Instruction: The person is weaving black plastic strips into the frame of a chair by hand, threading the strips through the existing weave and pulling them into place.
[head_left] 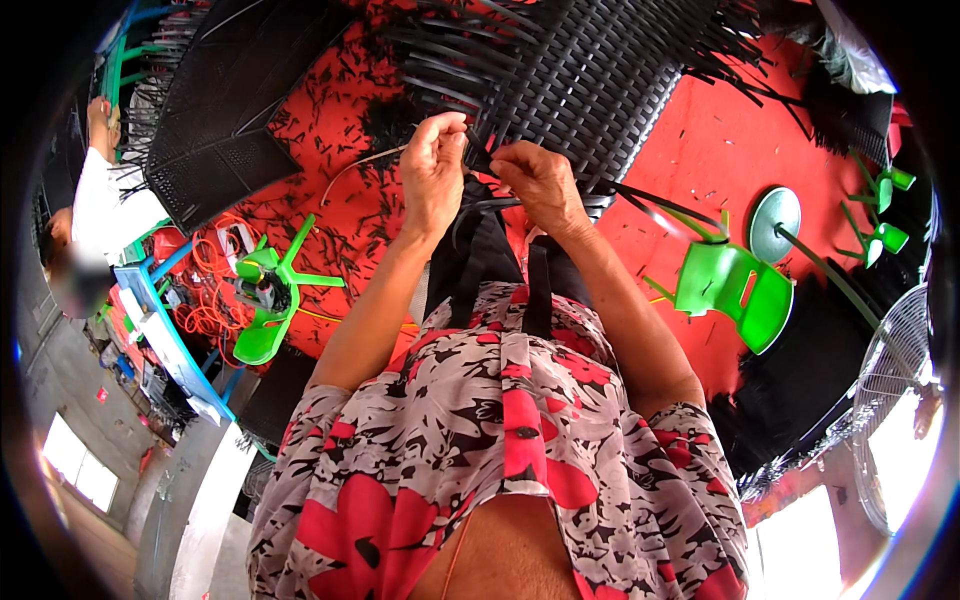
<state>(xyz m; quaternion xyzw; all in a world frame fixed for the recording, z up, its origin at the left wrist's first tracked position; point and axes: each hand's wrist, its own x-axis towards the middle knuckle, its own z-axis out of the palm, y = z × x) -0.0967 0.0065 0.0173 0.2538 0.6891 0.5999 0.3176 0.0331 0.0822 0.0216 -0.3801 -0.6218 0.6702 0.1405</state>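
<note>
Before me lies a panel woven from flat black plastic strips [600,90], its loose strip ends fanning out at the far left and far right. My left hand [435,180] is raised by the panel's near left edge, thumb and fingertips pinched together; what they hold is too small to make out. A thin tan strand [365,160] runs up to that hand from the left. Close by on the right, my right hand [545,185] is closed at the panel's near edge, fingers bent round a black strip [480,158]. Its fingertips are partly hidden.
Black offcuts litter the red floor [720,130]. Another black woven piece [230,110] lies at the left, near a person in white [125,205]. Green chairs [735,285] [275,290] stand on both sides. Orange cords [210,290] tangle at left; a fan [895,350] is at right.
</note>
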